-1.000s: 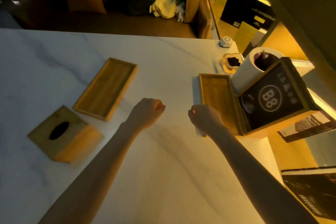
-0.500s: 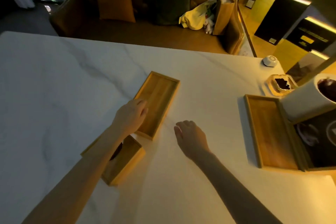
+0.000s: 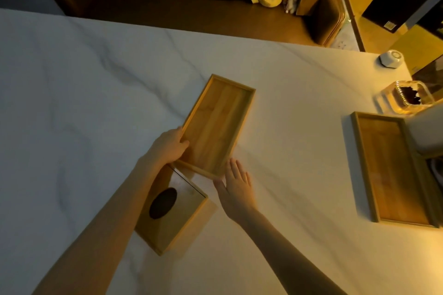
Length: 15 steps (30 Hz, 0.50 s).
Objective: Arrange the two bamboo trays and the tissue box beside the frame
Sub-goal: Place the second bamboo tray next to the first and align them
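At mid-surface [image 3: 96,93], the stiff, seemingly light bamboo tray [image 3: 217,124] was clamped at its near corner by the left hand [image 3: 167,148]; the right hand [image 3: 236,187] was held flat and open beside it

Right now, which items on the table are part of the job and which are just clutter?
Job: middle bamboo tray, gripped by left hand, right hand at its near corner; right bamboo tray; tissue box.

Clutter: glass dish; white puck.
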Each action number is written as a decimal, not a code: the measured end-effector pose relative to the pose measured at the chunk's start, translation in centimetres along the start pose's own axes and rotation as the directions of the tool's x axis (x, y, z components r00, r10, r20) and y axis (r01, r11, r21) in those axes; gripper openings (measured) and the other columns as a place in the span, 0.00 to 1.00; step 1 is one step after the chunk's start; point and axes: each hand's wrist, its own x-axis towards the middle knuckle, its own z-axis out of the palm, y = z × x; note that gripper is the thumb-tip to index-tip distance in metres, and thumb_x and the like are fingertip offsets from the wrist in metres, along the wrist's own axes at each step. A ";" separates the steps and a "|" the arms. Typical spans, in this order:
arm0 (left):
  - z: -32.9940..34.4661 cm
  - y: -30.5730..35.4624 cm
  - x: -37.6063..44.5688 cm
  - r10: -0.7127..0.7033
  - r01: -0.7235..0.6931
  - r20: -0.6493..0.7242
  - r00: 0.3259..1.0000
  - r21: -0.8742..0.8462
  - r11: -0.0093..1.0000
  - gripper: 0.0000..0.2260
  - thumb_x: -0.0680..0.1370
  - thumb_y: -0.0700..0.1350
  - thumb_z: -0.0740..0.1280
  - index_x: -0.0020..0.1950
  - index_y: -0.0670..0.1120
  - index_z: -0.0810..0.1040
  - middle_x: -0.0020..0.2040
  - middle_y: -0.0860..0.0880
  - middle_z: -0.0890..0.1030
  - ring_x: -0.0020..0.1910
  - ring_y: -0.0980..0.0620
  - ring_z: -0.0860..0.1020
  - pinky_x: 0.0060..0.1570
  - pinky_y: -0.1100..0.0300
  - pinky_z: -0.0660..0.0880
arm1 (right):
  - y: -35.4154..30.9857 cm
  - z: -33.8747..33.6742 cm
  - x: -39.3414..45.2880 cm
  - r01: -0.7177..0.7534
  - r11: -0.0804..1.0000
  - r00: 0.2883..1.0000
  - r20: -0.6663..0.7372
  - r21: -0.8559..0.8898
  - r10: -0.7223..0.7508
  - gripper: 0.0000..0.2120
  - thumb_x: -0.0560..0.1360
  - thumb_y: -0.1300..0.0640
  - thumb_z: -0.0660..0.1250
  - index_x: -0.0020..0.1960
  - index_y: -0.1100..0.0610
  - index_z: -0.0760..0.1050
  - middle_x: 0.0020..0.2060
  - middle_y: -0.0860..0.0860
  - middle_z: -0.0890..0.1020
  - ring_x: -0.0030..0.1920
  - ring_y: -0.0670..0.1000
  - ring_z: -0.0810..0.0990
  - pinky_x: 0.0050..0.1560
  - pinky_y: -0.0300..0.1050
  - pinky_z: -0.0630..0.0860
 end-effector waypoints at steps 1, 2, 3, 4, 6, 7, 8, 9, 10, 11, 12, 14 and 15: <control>-0.1 0.0 -0.1 0.019 -0.020 -0.026 0.999 -0.037 0.999 0.14 0.78 0.43 0.57 0.63 0.42 0.68 0.52 0.39 0.78 0.47 0.45 0.77 0.41 0.58 0.74 | -0.2 0.2 0.1 -0.015 0.999 1.000 0.001 0.035 0.015 0.29 0.76 0.38 0.40 0.72 0.50 0.40 0.75 0.47 0.45 0.73 0.48 0.40 0.67 0.47 0.35; -0.3 0.0 -0.2 0.030 -0.032 -0.033 0.999 -0.073 0.997 0.13 0.77 0.41 0.57 0.61 0.42 0.70 0.48 0.39 0.78 0.43 0.46 0.77 0.37 0.62 0.72 | -0.3 0.2 0.2 -0.026 0.995 1.000 0.003 0.092 0.026 0.29 0.77 0.39 0.41 0.73 0.50 0.42 0.75 0.47 0.47 0.74 0.48 0.41 0.68 0.46 0.37; -0.4 0.0 -0.3 0.031 -0.034 -0.028 0.999 -0.110 0.993 0.12 0.77 0.39 0.57 0.60 0.43 0.71 0.46 0.39 0.78 0.41 0.47 0.76 0.36 0.64 0.70 | -0.4 0.0 0.2 -0.030 0.984 1.000 0.003 0.175 0.030 0.28 0.77 0.40 0.43 0.73 0.50 0.44 0.75 0.48 0.50 0.74 0.48 0.44 0.71 0.47 0.40; -0.7 0.0 -0.4 0.026 -0.029 -0.024 0.999 -0.149 0.988 0.11 0.77 0.39 0.58 0.57 0.43 0.73 0.44 0.40 0.77 0.39 0.48 0.74 0.35 0.64 0.69 | -0.6 -0.3 0.2 -0.027 0.959 1.000 -0.002 0.283 0.028 0.26 0.77 0.42 0.45 0.73 0.50 0.47 0.75 0.47 0.53 0.74 0.48 0.48 0.73 0.49 0.44; -1.2 0.3 -0.5 -0.008 -0.002 -0.043 0.999 -0.230 0.973 0.07 0.76 0.37 0.58 0.47 0.42 0.76 0.39 0.42 0.75 0.36 0.49 0.73 0.36 0.62 0.69 | -0.9 -1.4 -0.2 -0.028 0.845 0.999 -0.011 0.534 0.040 0.22 0.77 0.45 0.49 0.70 0.46 0.56 0.70 0.43 0.64 0.71 0.47 0.59 0.71 0.49 0.57; -1.5 0.4 -0.6 -0.035 0.015 -0.068 0.997 -0.268 0.963 0.07 0.75 0.36 0.59 0.41 0.42 0.75 0.36 0.43 0.73 0.35 0.48 0.72 0.36 0.60 0.68 | -1.0 -2.0 -0.5 -0.046 0.764 0.998 -0.003 0.644 0.063 0.20 0.77 0.46 0.51 0.69 0.44 0.59 0.67 0.41 0.68 0.69 0.46 0.63 0.68 0.46 0.60; -1.8 0.6 -0.6 -0.062 0.030 -0.096 0.993 -0.302 0.953 0.08 0.74 0.36 0.59 0.36 0.42 0.72 0.33 0.44 0.71 0.34 0.48 0.70 0.36 0.58 0.67 | -1.1 -2.5 -0.7 -0.071 0.679 0.996 0.017 0.731 0.086 0.18 0.78 0.48 0.53 0.68 0.43 0.62 0.64 0.39 0.70 0.66 0.45 0.66 0.65 0.44 0.61; -2.0 0.8 -0.8 -0.083 0.041 -0.117 0.990 -0.327 0.944 0.09 0.74 0.35 0.60 0.34 0.43 0.69 0.32 0.44 0.69 0.35 0.47 0.69 0.37 0.56 0.67 | -1.1 -2.9 -1.0 -0.091 0.596 0.994 0.038 0.798 0.101 0.17 0.78 0.50 0.55 0.66 0.44 0.64 0.62 0.38 0.72 0.65 0.45 0.68 0.64 0.42 0.62; -2.2 1.1 -0.9 -0.098 0.050 -0.125 0.987 -0.338 0.940 0.09 0.73 0.35 0.60 0.34 0.42 0.68 0.33 0.43 0.69 0.35 0.46 0.69 0.36 0.56 0.67 | -1.0 -3.4 -1.2 -0.098 0.514 0.993 0.050 0.852 0.107 0.16 0.78 0.52 0.56 0.65 0.44 0.66 0.60 0.38 0.74 0.63 0.45 0.70 0.63 0.42 0.66; -2.3 1.5 -1.2 -0.105 0.057 -0.122 0.987 -0.347 0.936 0.07 0.73 0.35 0.61 0.35 0.41 0.70 0.34 0.42 0.69 0.37 0.46 0.70 0.36 0.57 0.67 | -0.9 -3.8 -1.3 -0.097 0.436 0.992 0.050 0.895 0.117 0.15 0.78 0.55 0.58 0.63 0.45 0.69 0.57 0.38 0.77 0.60 0.45 0.74 0.59 0.41 0.71; -2.4 1.8 -1.4 -0.107 0.061 -0.109 0.988 -0.363 0.930 0.05 0.73 0.35 0.61 0.38 0.40 0.73 0.36 0.41 0.71 0.38 0.45 0.71 0.35 0.59 0.68 | -0.9 -4.3 -1.4 -0.090 0.373 0.989 0.041 0.924 0.139 0.14 0.77 0.58 0.59 0.60 0.46 0.71 0.51 0.37 0.80 0.54 0.44 0.78 0.52 0.38 0.76; -2.5 2.7 -2.0 -0.090 0.047 -0.082 0.993 -0.426 0.904 0.07 0.74 0.35 0.62 0.48 0.38 0.77 0.41 0.41 0.75 0.43 0.46 0.73 0.39 0.59 0.70 | -0.7 -5.4 -1.4 -0.057 0.335 0.982 -0.007 0.940 0.189 0.12 0.75 0.63 0.63 0.53 0.48 0.75 0.38 0.37 0.82 0.44 0.44 0.81 0.40 0.34 0.79; -2.6 3.1 -2.3 -0.086 0.042 -0.075 0.994 -0.462 0.886 0.10 0.74 0.35 0.62 0.53 0.39 0.77 0.44 0.43 0.76 0.45 0.47 0.73 0.43 0.58 0.71 | -0.6 -5.9 -1.4 -0.042 0.341 0.979 -0.029 0.939 0.202 0.12 0.73 0.65 0.65 0.50 0.49 0.76 0.35 0.38 0.83 0.42 0.44 0.81 0.38 0.34 0.79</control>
